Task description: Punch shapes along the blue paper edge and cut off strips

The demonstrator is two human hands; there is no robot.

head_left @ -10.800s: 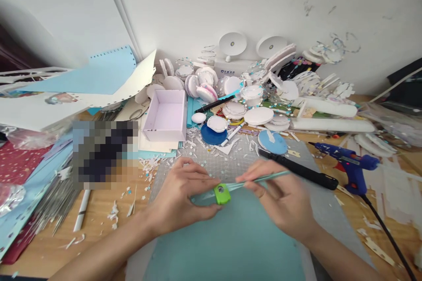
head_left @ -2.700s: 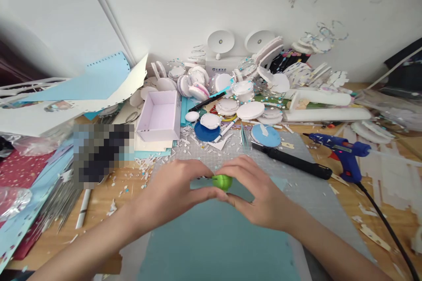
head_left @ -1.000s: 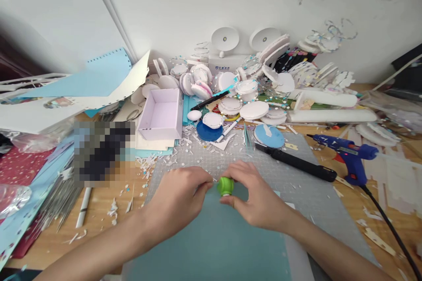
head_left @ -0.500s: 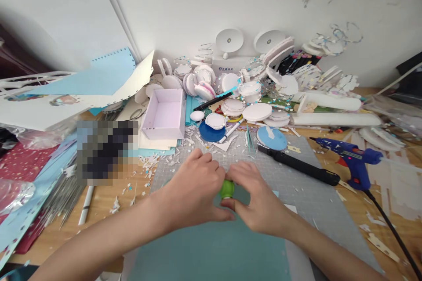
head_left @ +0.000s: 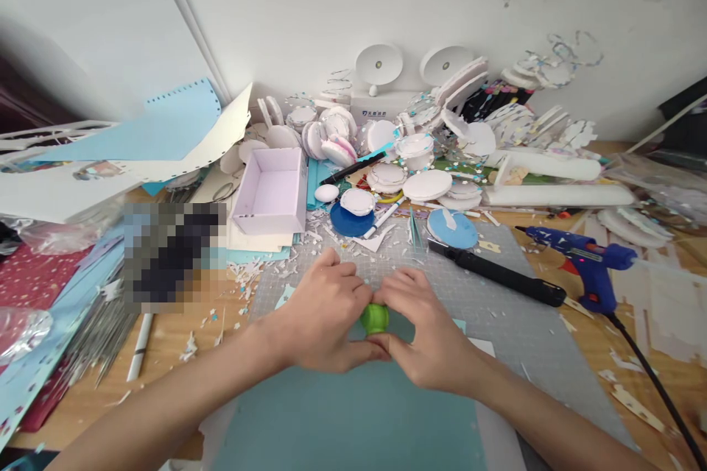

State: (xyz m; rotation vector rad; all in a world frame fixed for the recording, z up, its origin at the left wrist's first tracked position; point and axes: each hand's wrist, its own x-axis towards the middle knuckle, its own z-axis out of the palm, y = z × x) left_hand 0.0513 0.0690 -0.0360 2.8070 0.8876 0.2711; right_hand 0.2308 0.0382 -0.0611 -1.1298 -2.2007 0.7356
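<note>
Both of my hands meet over the far edge of a teal sheet of paper. Between them is a small green paper punch, partly hidden by my fingers. My left hand is curled round its left side, with the thumb below. From the right, my right hand closes on the punch, its thumb at the near side and fingers over the top. White paper shows beneath the teal sheet, and a grey cutting mat lies under both.
A blue glue gun with a black cord stands at the right, beside a black cutter. A lilac box, white foam discs and a blue disc sit behind my hands. Paper scraps and wires lie at left.
The view has shifted slightly. My fingers have moved a little around the green punch, and more of it shows between my hands. Both hands stay on it.
</note>
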